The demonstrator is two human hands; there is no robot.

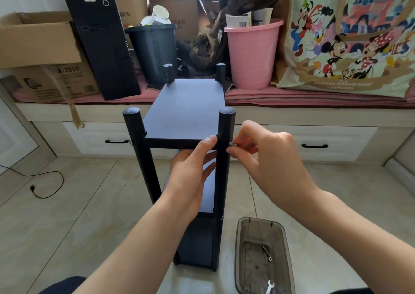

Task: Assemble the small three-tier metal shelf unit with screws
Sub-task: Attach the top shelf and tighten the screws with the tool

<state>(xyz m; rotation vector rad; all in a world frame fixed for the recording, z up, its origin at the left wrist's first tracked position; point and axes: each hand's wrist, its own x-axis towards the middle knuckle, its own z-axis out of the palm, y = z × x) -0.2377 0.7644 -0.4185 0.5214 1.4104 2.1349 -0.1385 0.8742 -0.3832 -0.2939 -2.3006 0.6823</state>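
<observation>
Shelf unit [186, 114]: matte black, three flat rectangular tiers carried on four round posts with capped tops. It stands upright on the tiled floor [89, 204], directly in front of the person and between the two forearms. The posts run vertically; the long side of each tier runs away from the person toward the window bench [314, 114]. Top tier is seen from above, the middle and bottom tiers lie below the hands and are partly hidden by the left forearm.

Left hand [193, 170]: reaches in under the top tier from the near side, thumb pressed against the tier's front edge just beside the near right post [225, 134], fingers curled loosely beneath the tier. It steadies the tier at that corner.

Right hand [267, 156]: just to the outside of the same post, thumb and forefinger pinching a small silver screw [233, 145]. The screw lies horizontal, its tip at the post's side, level with the top tier's edge. Other fingers are curled in.

A second silver screw head [130, 142] shows on the outer side of the near left post, well left of the left hand.

Below the right forearm, on the floor just right of the unit's base: a translucent grey plastic box [262, 226] holding a small wrench [269, 287] and a thin metal tool [266, 252].
</observation>
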